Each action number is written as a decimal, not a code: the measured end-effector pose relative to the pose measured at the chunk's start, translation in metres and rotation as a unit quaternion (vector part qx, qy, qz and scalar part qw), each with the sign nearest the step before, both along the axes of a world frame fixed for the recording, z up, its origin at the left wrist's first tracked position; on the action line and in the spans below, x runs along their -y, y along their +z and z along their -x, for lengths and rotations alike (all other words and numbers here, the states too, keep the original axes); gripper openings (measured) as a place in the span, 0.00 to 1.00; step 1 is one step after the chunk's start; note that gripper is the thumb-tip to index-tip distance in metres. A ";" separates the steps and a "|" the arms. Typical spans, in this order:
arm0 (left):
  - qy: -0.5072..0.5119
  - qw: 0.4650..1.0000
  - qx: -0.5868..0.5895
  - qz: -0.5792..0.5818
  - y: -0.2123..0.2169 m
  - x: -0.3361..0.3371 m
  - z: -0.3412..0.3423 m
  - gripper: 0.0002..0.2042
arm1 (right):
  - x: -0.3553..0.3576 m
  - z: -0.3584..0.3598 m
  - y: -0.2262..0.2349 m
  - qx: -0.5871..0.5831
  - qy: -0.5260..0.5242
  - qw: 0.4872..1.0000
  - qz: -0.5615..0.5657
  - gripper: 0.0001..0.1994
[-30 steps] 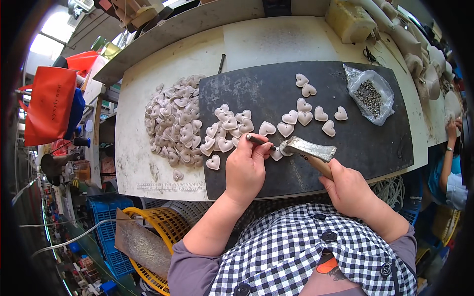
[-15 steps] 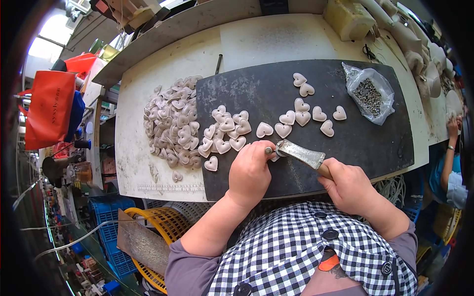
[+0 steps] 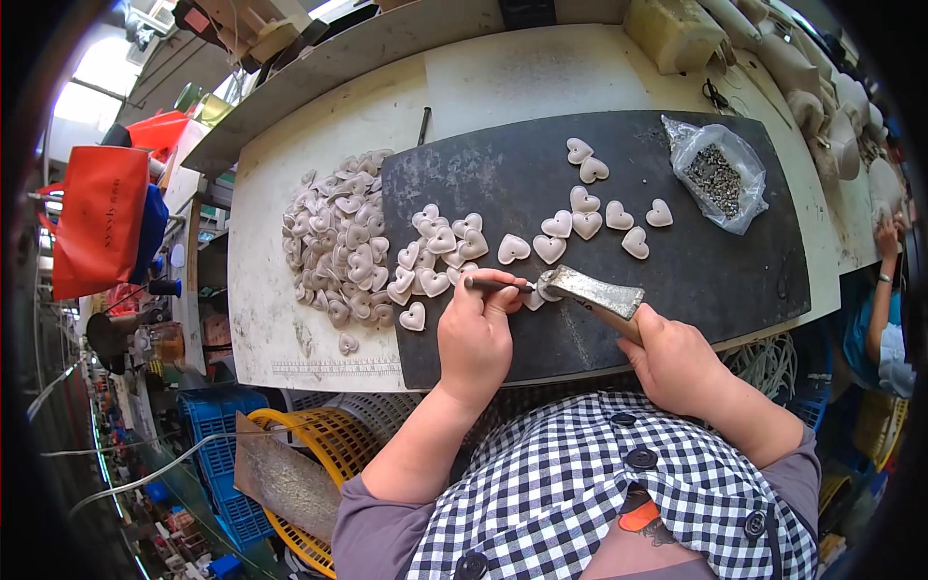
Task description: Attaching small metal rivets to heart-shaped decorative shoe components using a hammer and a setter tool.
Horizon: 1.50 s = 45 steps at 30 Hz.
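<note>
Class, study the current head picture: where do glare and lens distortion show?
Head view: the window at upper left is blown out to white; there too, the dark mat's far edge bows and black fills the corners; also there, light glints off the hammer head and plastic bag.

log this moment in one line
left hand: black rod; right hand: hammer; black mat: hearts, bag of metal bits; left of mat: heart pile

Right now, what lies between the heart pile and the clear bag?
The head view shows a cluster of hearts, then scattered hearts, lying on the black mat between the pile and the bag.
</note>
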<state>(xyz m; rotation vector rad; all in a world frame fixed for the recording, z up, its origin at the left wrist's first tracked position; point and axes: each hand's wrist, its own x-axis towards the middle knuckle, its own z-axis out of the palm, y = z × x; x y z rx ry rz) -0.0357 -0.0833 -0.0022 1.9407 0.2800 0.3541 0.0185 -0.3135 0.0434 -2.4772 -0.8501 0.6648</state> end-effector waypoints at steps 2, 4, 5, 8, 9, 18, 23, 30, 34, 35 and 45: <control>0.012 0.999 -0.004 0.050 0.001 0.001 -0.002 0.04 | 0.001 0.001 -0.002 0.007 0.000 1.000 -0.007 0.11; -0.006 0.999 -0.011 -0.030 0.003 0.001 -0.002 0.05 | 0.002 0.002 -0.003 0.014 0.002 1.000 -0.014 0.11; -0.004 1.000 -0.010 -0.029 0.002 0.000 -0.003 0.05 | 0.002 0.003 -0.004 0.019 0.003 1.000 -0.021 0.11; -0.071 0.977 0.061 -0.190 0.003 -0.002 -0.007 0.09 | 0.003 0.003 -0.005 0.026 0.003 0.999 -0.032 0.11; -0.070 0.977 0.061 -0.190 0.007 -0.002 -0.009 0.09 | 0.004 0.003 -0.005 0.030 0.001 0.999 -0.038 0.11; -0.079 0.927 0.094 -0.355 0.002 0.004 -0.014 0.08 | 0.016 -0.002 0.010 0.024 -0.049 0.938 -0.343 0.08; -0.076 0.946 0.107 -0.295 0.002 0.008 -0.010 0.07 | 0.007 -0.001 0.019 0.169 0.077 0.912 -0.365 0.11; 0.018 0.996 0.019 -0.083 -0.003 -0.001 0.002 0.05 | 0.001 -0.002 0.014 0.033 -0.035 0.974 -0.223 0.11; 0.036 0.989 0.020 0.141 -0.003 -0.006 0.002 0.07 | -0.008 -0.002 -0.004 0.055 0.033 0.994 -0.091 0.10; 0.037 0.989 0.021 0.141 -0.003 -0.009 0.002 0.07 | -0.007 -0.004 -0.002 0.055 0.035 0.994 -0.091 0.10; -0.085 0.945 0.066 -0.308 0.023 -0.032 -0.041 0.13 | -0.008 -0.021 0.005 -0.005 -0.047 0.990 -0.131 0.08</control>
